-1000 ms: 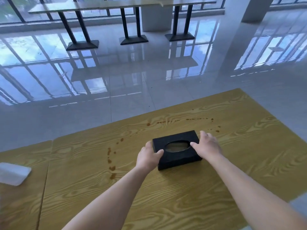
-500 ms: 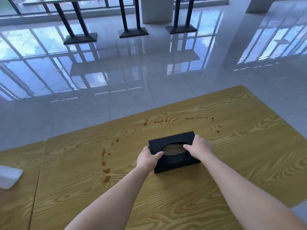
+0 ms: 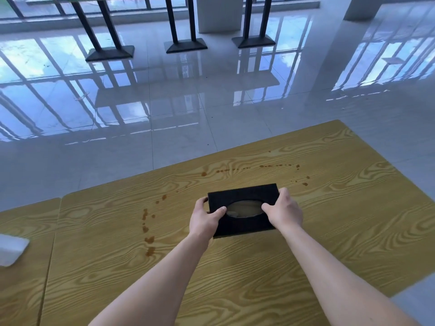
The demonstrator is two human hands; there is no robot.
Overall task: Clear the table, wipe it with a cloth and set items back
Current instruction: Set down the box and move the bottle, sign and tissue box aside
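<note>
The black box (image 3: 242, 195) is gripped at centre frame, the left hand (image 3: 203, 218) curled round its left end and the right hand (image 3: 283, 211) round its right end. Open table (image 3: 341, 231) surface is seen on all sides. Brown stains (image 3: 150, 250) are noted to its left and above. A white cloth (image 3: 10, 251) lies at the left edge.

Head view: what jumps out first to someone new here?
The black tissue box mid-table, gripped at both ends by the left hand and right hand. Next, brown spatter trails on the yellow wood-grain table, left of the box and beyond it. A white cloth-like thing lies at the far left edge, on the adjoining tabletop.
</note>
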